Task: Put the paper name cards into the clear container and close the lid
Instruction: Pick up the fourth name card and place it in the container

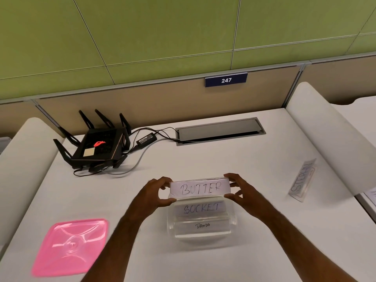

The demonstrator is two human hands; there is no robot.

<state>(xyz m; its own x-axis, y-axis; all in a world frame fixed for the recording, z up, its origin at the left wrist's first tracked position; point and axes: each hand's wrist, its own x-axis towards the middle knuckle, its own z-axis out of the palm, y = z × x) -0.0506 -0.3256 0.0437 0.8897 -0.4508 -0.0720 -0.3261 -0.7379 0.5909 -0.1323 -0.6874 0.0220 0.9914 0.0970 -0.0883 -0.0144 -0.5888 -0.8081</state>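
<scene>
I have the BUTTER card [200,187] pinched by its two short ends, my left hand [157,193] curled round the left end with thumb below and fingers over the top edge, my right hand [242,190] doing the same on the right end; the card sits level, its writing facing me, held over the far rim of the clear container [234,221]; whether its lower edge touches the rim I cannot tell; inside the container the SOCKET card [201,208] lies behind the PANDA card [202,225], both readable through the open top; the container stands on the white desk [254,163] right in front of me, between my forearms; the pink lid [70,247] lies flat on the desk to my left, well apart from the container and touched by neither hand; the STEPHAN card [302,180] in its clear holder rests on the desk far off to my right, turned so the name runs up and down; at the back left a black router [97,144] with raised antennas sits with its cables and a power adapter [146,139] running to the grey cable hatch [220,131] set in the desk; above that, a blue plate [226,80] on the partition reads 247.
</scene>
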